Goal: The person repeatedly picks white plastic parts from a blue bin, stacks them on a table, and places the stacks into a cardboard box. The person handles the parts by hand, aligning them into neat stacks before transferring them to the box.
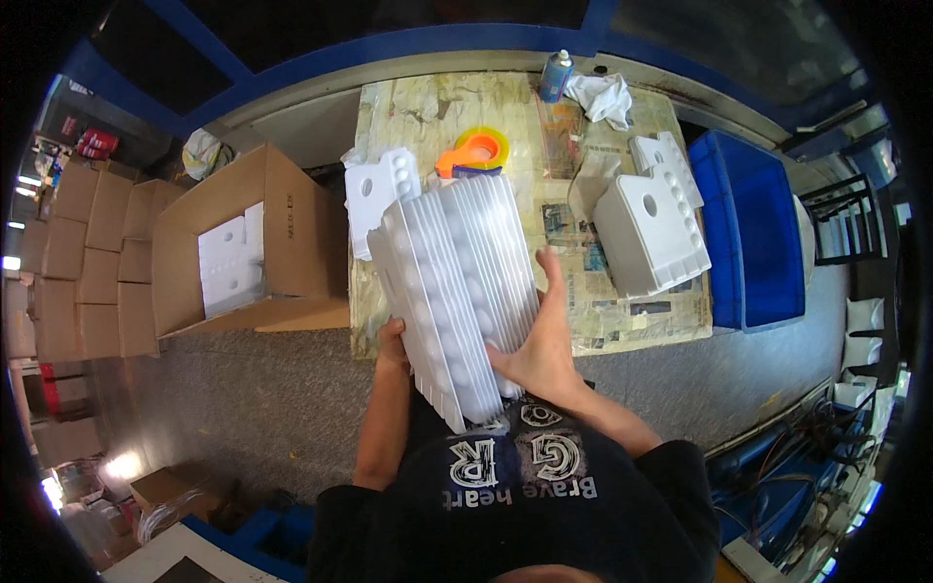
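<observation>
hands [542, 352] hold white tray stack [462, 282] between them; open carton [294, 228] left, blue bin [763, 233] right.

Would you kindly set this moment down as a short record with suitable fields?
Left hand: holds the tray stack at its left side
Right hand: against the stack's right side, thumb and finger spread
Stack: white trays, tilted
On table: tape roll, spray can, white cloth, more white trays
Left of table: open cardboard box, similar trays inside
Right of table: blue bin
</observation>
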The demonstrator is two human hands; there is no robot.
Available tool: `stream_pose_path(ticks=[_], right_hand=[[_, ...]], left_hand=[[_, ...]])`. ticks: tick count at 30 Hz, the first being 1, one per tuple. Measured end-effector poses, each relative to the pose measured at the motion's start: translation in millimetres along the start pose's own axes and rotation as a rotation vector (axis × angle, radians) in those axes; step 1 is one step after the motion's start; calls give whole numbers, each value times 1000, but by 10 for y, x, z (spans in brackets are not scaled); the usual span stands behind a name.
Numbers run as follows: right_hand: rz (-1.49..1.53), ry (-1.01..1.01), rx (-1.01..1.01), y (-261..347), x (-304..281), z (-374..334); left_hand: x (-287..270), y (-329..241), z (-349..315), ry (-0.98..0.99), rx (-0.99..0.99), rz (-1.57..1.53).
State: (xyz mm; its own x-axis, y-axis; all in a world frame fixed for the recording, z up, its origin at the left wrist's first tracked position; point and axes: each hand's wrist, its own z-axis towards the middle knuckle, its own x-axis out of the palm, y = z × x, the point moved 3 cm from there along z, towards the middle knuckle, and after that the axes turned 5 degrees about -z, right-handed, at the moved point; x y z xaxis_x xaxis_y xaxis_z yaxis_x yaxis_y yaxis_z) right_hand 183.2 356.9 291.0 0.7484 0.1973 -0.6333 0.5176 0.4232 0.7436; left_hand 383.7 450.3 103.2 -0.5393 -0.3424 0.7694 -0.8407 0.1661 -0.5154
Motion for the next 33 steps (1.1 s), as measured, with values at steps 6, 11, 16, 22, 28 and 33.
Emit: stream_pose_path(ticks=[6,11,16,22,28,33], right_hand=[[3,242,282,-384,200,38],[116,279,217,-351,368,-12],[30,462,248,-373,922,-72],[164,580,376,-635,1986,-361],[904,584,836,-1223,3088,-492],[788,535,827,-1544,3345,-712]], left_hand=[[-19,39,13,-21,-1,2],[-145,224,-240,-63,-21,-141],[-613,327,-925,-385,74,-71],[-972,382,-1767,-761,300,-204],[-1275,424,-2372,-912,492,-338],[-1467,77,-2512,-900,483,-148]])
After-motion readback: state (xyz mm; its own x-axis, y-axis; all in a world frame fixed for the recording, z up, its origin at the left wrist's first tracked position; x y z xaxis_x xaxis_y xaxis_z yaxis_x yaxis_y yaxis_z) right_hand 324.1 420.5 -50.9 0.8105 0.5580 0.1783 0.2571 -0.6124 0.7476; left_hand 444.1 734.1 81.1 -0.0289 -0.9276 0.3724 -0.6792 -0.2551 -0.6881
